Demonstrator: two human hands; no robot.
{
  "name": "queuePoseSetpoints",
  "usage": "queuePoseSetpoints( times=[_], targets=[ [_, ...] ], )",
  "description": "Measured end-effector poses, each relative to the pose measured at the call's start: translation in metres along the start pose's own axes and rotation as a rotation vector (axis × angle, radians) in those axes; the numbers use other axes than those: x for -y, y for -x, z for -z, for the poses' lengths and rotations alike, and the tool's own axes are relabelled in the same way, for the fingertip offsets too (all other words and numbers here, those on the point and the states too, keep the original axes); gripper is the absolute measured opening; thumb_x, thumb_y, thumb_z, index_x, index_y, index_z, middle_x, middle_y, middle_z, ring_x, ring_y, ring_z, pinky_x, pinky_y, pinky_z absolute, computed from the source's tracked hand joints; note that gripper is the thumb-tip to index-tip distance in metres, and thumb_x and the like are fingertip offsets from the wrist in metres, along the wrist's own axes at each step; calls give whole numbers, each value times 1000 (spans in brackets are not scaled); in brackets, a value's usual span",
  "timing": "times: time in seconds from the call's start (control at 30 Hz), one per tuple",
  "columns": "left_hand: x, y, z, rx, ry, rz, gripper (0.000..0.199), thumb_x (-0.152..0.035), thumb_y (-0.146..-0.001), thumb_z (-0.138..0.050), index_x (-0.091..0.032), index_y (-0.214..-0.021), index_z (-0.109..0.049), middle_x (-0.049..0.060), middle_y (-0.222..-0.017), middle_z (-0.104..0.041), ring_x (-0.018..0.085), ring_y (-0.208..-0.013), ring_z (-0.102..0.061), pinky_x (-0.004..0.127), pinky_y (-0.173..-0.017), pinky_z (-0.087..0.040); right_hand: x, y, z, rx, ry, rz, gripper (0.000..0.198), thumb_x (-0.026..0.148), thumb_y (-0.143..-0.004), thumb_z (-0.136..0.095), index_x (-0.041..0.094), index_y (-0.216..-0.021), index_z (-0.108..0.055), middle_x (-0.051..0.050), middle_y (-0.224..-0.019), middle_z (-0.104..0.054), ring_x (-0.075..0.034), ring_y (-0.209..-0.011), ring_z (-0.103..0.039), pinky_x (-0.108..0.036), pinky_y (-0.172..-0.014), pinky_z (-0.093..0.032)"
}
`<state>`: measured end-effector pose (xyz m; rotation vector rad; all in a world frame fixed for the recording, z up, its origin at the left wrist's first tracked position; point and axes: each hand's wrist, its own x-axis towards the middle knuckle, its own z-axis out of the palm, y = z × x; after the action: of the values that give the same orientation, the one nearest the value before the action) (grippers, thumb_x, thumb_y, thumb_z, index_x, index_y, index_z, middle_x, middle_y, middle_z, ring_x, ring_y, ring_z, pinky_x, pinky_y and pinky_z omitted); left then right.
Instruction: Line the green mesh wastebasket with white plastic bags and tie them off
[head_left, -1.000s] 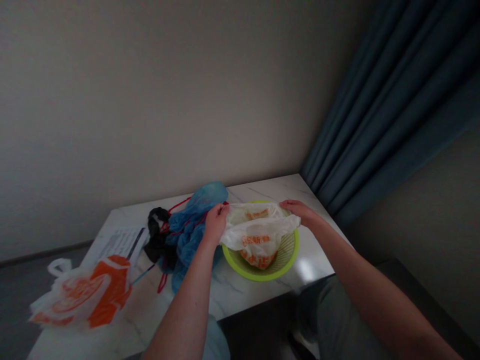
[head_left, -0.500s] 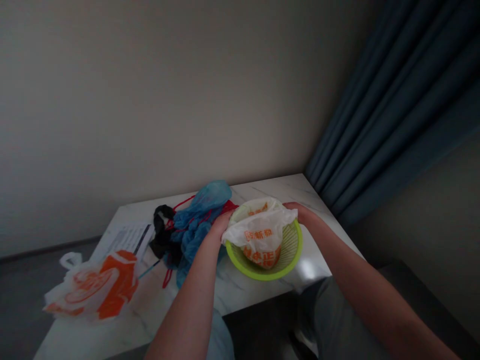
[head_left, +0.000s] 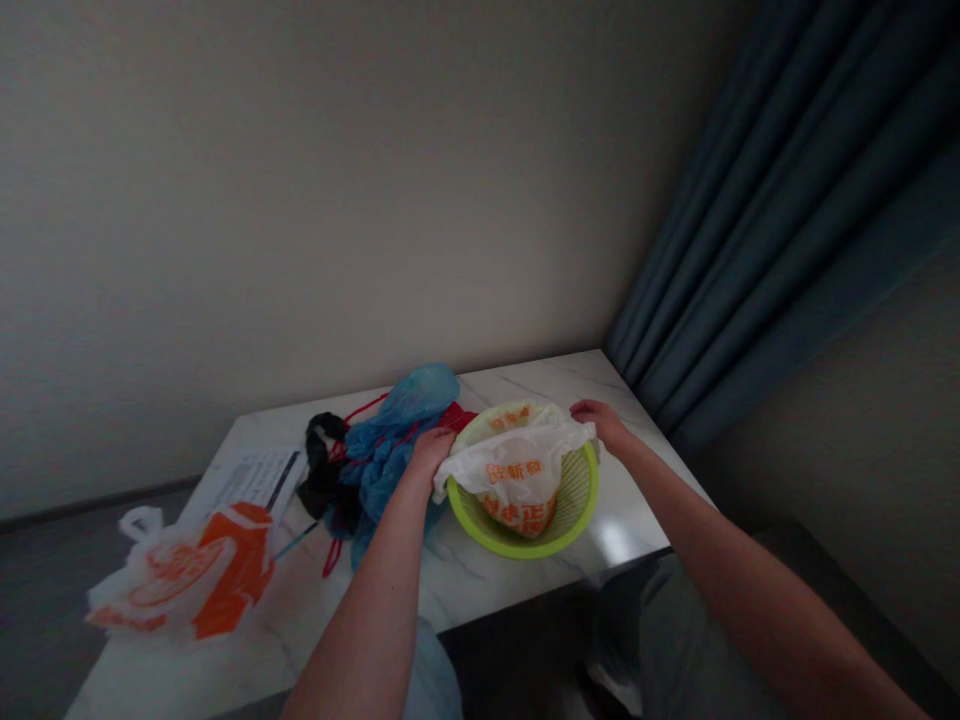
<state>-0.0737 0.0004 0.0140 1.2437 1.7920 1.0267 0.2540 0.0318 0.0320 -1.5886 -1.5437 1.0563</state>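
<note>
A yellow-green plastic basket [head_left: 499, 545] with mesh walls stands on the marble-patterned table. A white plastic bag [head_left: 525, 468] with orange print lies inside it, its edges spread over both sides of the rim. My left hand [head_left: 433, 450] is beside the left rim, fingers stretched out near the bag's edge; whether they touch it I cannot tell. Just off the right rim is my right hand [head_left: 602, 422], open, its fingers pointing toward the bag's right corner. Left of the basket lies a pile of crumpled blue plastic bags [head_left: 394, 465] with red ties.
A black crumpled bag [head_left: 326, 480] adjoins the blue pile. Farther left are a printed sheet [head_left: 247, 478] and a white-and-orange plastic bag [head_left: 187, 575] at the table's [head_left: 289, 620] left edge. A wall stands behind; a dark blue curtain [head_left: 757, 230] hangs at right.
Both my hands have moved slightly outward from the basket's rim, the left one leftward and the right one rightward. The bag stays draped in the basket.
</note>
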Motion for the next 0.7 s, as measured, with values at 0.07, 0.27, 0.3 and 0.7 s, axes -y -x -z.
queuePoseSetpoints(
  times=[0.07,0.27,0.3,0.7],
  targets=[
    [-8,3,8,-35,-69,-66,9,-27,-72,-61,-21,-73,-68,10,-84,-72,28,-85,-67,44,-85,-50,5,10,11,-36,43,102,20,22,-77,-53,17,-89,-68,-7,-96,-71,-20,-90,-64,-32,-83,-49],
    [-32,53,24,101,-409,-502,22,-32,-86,-55,-21,-96,-71,8,-104,-64,25,-104,-57,42,-101,-42,15,67,42,173,219,494,27,40,-91,-57,20,-106,-68,-9,-114,-64,-22,-110,-58,-38,-99,-44],
    [-34,64,26,118,-449,-520,23,-33,-87,-55,-23,-98,-72,8,-106,-62,25,-106,-56,43,-102,-41,14,76,44,188,262,525,27,41,-89,-62,21,-106,-68,-9,-114,-64,-23,-111,-58,-39,-101,-43],
    [-24,155,42,297,-508,-553,53,-45,-75,-75,-26,-122,-61,9,-126,-55,28,-122,-50,46,-108,-40,-19,129,43,72,342,557,9,27,-91,-59,20,-97,-61,-5,-98,-60,-19,-92,-59,-32,-86,-49]
  ],
)
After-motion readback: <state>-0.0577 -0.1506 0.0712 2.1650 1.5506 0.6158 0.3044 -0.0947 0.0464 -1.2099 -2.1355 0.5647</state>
